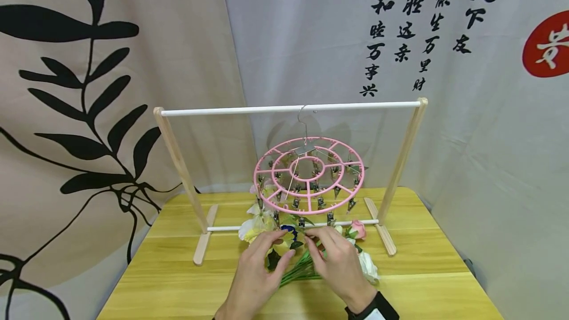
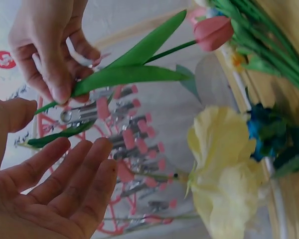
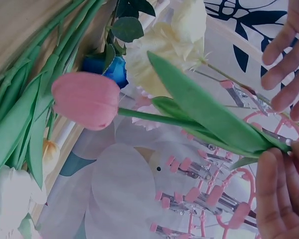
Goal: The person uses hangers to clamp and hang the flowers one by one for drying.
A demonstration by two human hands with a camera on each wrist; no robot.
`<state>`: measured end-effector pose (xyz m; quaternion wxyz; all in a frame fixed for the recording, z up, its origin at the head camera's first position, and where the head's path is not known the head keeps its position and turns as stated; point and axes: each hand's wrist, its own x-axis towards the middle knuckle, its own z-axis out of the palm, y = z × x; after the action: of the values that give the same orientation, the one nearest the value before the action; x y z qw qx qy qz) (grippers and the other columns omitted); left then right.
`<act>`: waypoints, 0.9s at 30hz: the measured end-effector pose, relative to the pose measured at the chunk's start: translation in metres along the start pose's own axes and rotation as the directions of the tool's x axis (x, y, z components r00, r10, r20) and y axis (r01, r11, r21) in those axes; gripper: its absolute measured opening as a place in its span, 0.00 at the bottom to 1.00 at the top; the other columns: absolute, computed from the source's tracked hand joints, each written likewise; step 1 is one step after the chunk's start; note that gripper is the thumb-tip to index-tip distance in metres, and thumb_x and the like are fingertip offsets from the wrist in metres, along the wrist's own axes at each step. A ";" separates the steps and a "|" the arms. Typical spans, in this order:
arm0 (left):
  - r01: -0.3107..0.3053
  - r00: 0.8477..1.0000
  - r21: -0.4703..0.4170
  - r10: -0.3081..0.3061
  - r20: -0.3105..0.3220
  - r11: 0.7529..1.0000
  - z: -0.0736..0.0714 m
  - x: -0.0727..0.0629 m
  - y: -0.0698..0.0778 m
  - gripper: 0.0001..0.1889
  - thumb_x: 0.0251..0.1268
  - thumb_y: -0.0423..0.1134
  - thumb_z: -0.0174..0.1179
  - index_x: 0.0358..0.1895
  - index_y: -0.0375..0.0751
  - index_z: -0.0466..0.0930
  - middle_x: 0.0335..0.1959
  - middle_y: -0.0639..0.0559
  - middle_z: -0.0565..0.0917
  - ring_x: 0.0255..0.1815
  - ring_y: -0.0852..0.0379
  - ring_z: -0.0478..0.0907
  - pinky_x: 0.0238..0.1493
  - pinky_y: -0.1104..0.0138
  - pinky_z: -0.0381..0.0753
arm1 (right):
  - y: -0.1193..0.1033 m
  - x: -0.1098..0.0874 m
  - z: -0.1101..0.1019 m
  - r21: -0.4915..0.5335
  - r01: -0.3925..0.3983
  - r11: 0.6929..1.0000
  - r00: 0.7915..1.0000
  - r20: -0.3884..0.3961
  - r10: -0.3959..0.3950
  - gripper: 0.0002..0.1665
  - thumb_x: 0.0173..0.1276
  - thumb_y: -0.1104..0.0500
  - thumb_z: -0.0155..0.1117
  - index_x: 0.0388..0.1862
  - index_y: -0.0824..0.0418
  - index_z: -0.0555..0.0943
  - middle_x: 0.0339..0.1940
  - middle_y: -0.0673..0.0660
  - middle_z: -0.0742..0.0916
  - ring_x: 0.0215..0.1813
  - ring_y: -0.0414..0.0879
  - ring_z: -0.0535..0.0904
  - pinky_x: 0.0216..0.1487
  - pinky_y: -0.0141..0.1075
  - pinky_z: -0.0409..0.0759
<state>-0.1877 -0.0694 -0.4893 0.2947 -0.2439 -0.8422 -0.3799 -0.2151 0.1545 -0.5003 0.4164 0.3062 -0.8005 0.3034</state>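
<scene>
My right hand (image 1: pixel 339 263) pinches the stem end of a pink tulip (image 3: pixel 85 100) between thumb and fingers. The tulip has long green leaves (image 3: pixel 204 107), and in the left wrist view its bloom points away from the hand. Beside it, my left hand (image 1: pixel 258 268) is spread with the palm showing, its thumb (image 2: pixel 17 113) right at the stem's tip. Both hands are in front of a round pink clip hanger (image 1: pixel 308 200), whose metal clips (image 2: pixel 79 114) overlap the stem in the left wrist view. A pale yellow flower (image 2: pixel 217 159) hangs from the hanger, with a blue flower (image 2: pixel 264 129) close by.
The hanger hooks over the white bar (image 1: pixel 249 110) of a wooden-legged rack (image 1: pixel 402 157) on the yellow wood table (image 1: pixel 146 280). A bundle of green stems (image 1: pixel 302 270) with a white flower (image 1: pixel 368 266) and a pink rose (image 1: pixel 357 230) lies under the hands. A printed curtain hangs behind.
</scene>
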 end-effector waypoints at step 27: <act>0.019 1.000 -0.072 -0.018 0.015 0.997 0.050 0.023 0.020 0.20 0.87 0.31 0.69 0.73 0.28 0.85 0.63 0.35 0.95 0.60 0.44 0.97 0.58 0.55 0.98 | 0.016 -0.010 -0.014 0.107 -0.139 0.985 0.985 -0.091 0.149 0.21 0.65 0.78 0.82 0.52 0.62 0.89 0.38 0.50 0.95 0.34 0.38 0.90 0.36 0.25 0.88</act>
<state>-0.2068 -0.0136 -0.4906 0.2761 -0.2493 -0.8322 -0.4112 -0.2156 0.1772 -0.5057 0.4168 0.2526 -0.7827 0.3872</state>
